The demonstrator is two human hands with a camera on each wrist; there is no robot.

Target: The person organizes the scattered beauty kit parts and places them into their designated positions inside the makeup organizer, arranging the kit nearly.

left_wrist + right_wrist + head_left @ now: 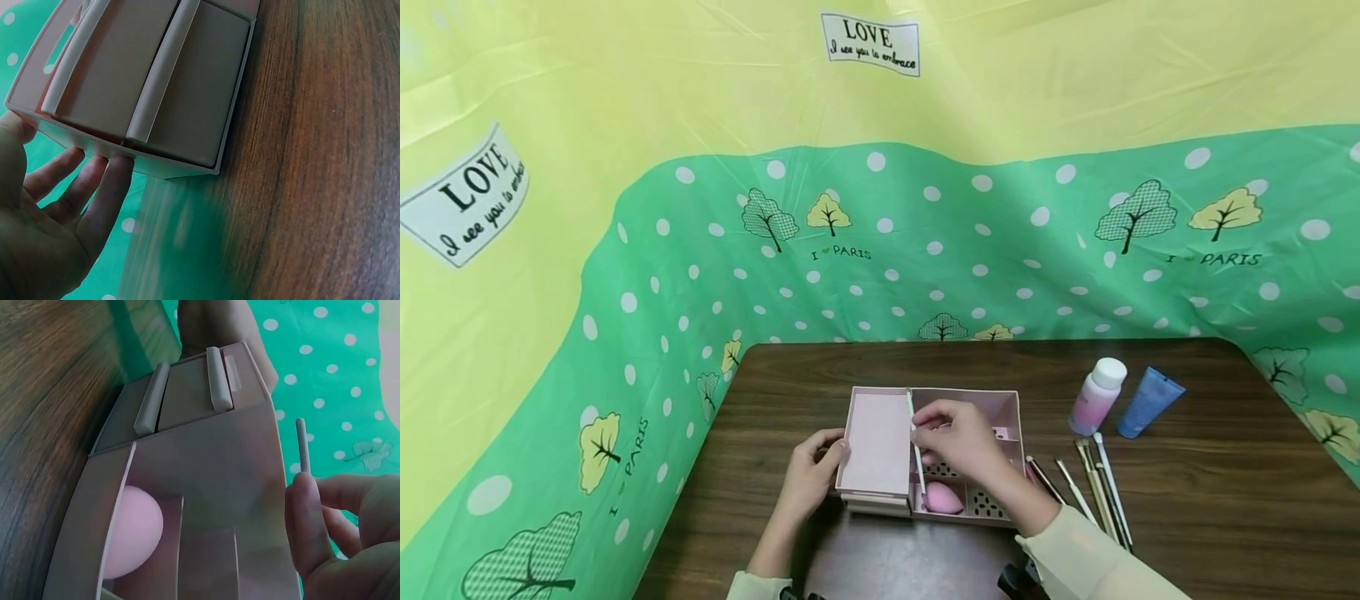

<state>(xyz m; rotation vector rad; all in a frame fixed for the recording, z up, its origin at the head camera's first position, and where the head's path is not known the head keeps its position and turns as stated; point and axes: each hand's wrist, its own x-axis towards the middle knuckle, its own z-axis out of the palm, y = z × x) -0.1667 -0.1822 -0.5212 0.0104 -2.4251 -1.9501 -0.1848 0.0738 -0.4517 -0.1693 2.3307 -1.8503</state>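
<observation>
A pink cosmetics organizer [874, 442] stands on the table, its raised drawer section on the left and divided compartments on the right. My left hand [811, 475] steadies its left side; in the left wrist view, fairly straight fingers [105, 206] press the side wall below the drawers [194, 94]. Above the compartments, my right hand [962, 437] pinches a slender white makeup brush [919, 467] between thumb and fingertips. One end of this brush [302, 447] sticks out past the fingers in the right wrist view. A pink makeup sponge [943, 497] sits in the front compartment.
Right of the organizer lie several makeup brushes [1105, 492]. Behind them stand a pink bottle with a white cap [1099, 396] and a blue tube [1150, 402]. Green and yellow printed cloth [925, 250] hangs round the dark wooden table [1217, 467].
</observation>
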